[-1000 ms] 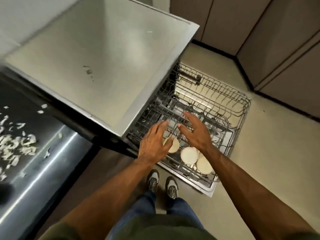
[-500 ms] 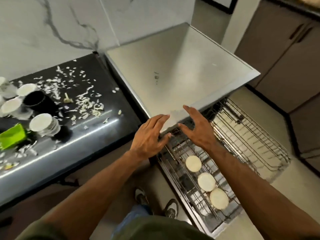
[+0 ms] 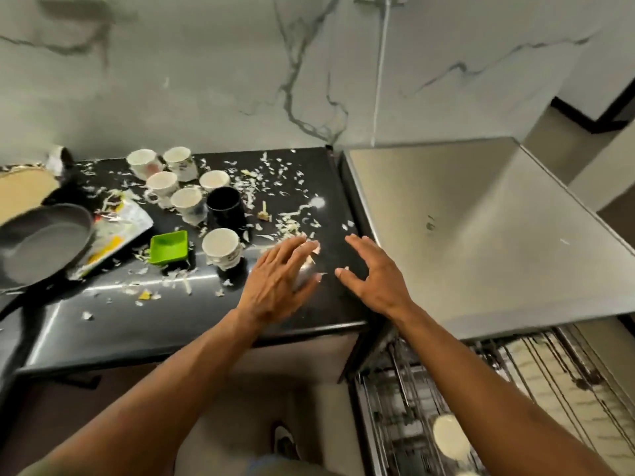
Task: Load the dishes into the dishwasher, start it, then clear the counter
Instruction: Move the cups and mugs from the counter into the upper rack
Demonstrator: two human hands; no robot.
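Note:
Both my hands hover over the black counter (image 3: 171, 324), fingers spread and holding nothing. My left hand (image 3: 278, 280) is just right of a white patterned cup (image 3: 221, 247). My right hand (image 3: 374, 274) is near the counter's right edge. Several more white cups (image 3: 161, 183) and a black mug (image 3: 225, 209) stand behind, with a green square dish (image 3: 169, 247) and a grey pan (image 3: 44, 243) to the left. The dishwasher's pulled-out rack (image 3: 498, 389) at the lower right holds a white cup (image 3: 450, 436).
Vegetable scraps (image 3: 292, 225) litter the counter. A crumpled foil packet (image 3: 117, 225) lies beside the pan. The steel dishwasher top (image 3: 481, 235) sits right of the counter. A marble wall (image 3: 309, 70) rises behind. My shoe (image 3: 285, 444) shows on the floor below.
My view swung left from the dishwasher rack to the counter. Both hands lifted from the rack and moved over the counter, still holding nothing.

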